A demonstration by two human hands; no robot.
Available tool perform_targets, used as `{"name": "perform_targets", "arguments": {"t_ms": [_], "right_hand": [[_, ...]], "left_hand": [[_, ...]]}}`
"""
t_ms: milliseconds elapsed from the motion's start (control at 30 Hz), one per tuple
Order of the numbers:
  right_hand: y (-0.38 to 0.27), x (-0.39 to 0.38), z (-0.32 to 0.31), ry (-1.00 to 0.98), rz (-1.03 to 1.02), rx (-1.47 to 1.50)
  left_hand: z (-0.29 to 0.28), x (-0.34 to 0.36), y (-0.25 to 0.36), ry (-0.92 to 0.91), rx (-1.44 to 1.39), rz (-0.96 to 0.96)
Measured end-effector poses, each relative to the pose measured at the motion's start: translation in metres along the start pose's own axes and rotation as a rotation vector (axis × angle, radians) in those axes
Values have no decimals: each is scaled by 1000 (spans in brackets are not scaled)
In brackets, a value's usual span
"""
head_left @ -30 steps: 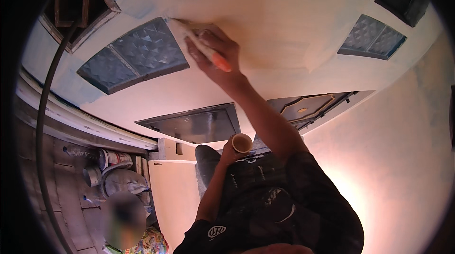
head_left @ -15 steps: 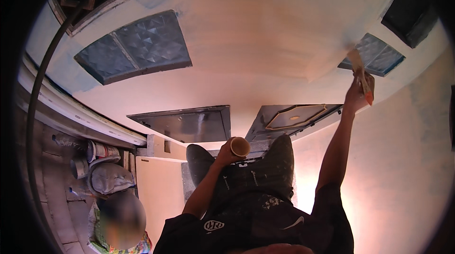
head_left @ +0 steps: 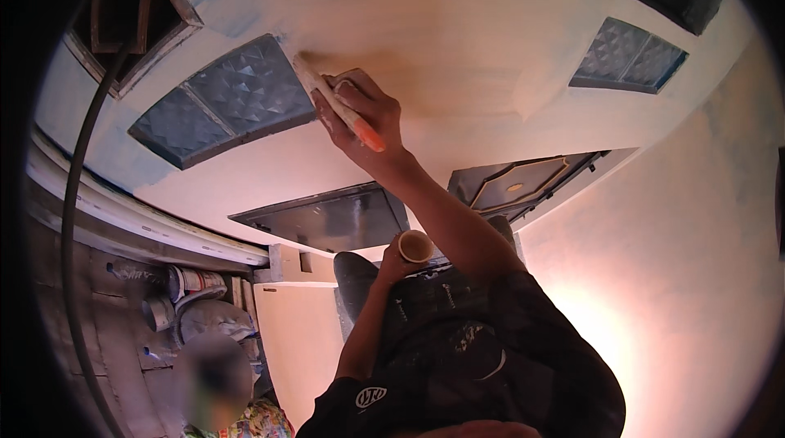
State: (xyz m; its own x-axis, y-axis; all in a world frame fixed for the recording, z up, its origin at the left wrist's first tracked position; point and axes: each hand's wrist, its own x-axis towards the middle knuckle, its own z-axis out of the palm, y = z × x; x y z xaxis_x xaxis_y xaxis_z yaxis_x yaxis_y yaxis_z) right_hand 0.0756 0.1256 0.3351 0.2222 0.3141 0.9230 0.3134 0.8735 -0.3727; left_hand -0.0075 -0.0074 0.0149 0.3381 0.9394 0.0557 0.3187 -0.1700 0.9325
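My right hand (head_left: 374,115) reaches across to the left and grips a paintbrush (head_left: 366,132) with an orange handle end. Its bristles meet the cream wall (head_left: 482,37) close beside a window of textured glass panes (head_left: 245,86). Low in front of my body, my left hand (head_left: 392,265) is wrapped round a cup (head_left: 416,247), held upright. What fills the cup is hard to make out. Patchy strokes of peach and pale blue cover the wall.
A dark cable (head_left: 75,193) hangs along the left side from an open window frame (head_left: 123,17). Below left, a person in patterned clothing (head_left: 257,422) is near a paint bucket (head_left: 196,281). Another small window (head_left: 630,55) and two dark doors (head_left: 335,217) break the wall.
My right hand has swept the paintbrush from the small right-hand window leftward across the wall to the left window's edge. The left hand still holds the cup.
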Motion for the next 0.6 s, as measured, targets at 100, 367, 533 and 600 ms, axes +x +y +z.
{"name": "perform_targets", "arguments": {"t_ms": [100, 367, 533, 600], "right_hand": [[27, 2, -16, 7, -82, -85], [111, 6, -286, 149, -123, -815], [92, 6, -341, 379, 222, -705], [95, 7, -332, 307, 189, -775]], "left_hand": [[-1, 0, 3, -2, 10, -17], [4, 2, 5, -27, -29, 0], [9, 2, -3, -45, 0, 34], [12, 1, -5, -57, -28, 33]]}}
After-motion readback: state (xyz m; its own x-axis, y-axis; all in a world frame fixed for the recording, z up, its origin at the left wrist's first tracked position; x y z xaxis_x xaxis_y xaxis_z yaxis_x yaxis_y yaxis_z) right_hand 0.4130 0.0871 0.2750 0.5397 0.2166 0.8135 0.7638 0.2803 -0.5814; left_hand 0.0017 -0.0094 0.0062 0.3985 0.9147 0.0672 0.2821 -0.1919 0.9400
